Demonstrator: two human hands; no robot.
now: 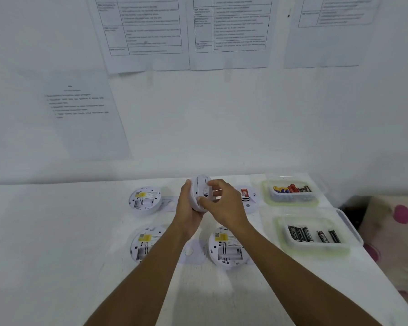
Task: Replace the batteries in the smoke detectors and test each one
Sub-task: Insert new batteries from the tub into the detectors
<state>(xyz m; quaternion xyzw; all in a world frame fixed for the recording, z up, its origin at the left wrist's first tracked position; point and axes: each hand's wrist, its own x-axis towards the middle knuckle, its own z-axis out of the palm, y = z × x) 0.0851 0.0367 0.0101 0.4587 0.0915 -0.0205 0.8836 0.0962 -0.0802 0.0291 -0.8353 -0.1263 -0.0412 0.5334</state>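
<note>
Left hand point(189, 209): curled round the lower rim of a smoke detector point(201, 188), which is held on edge above the table point(57, 231), in the middle of the laid-out units.
Right hand point(225, 204): clamped on the same detector, with the thumb set on the side turned toward it and the fingers hooked over the top rim.
Step in hand: judged to be work on the held unit, either twisting its back plate or pressing for a test. Which of the two cannot be told.
Next move: a firm counter-grip is called for from the left hand while the right turns or presses. A listen for the beep is then needed.
Held detector, look: round, white, shallow disc. A seam and a small grey spot are seen on the exposed side, and the detail is blurred.
Open detectors: three are laid back-up with yellow labels and bays exposed, far-left unit point(144, 200), near-left unit point(143, 243), near-right unit point(226, 248).
Face-up detector point(249, 198): partly hidden just beyond the right hand, red sticker visible.
Battery tubs: mixed-colour cells are kept in the far tub point(267, 196), black cells in the near tub point(283, 243).
</note>
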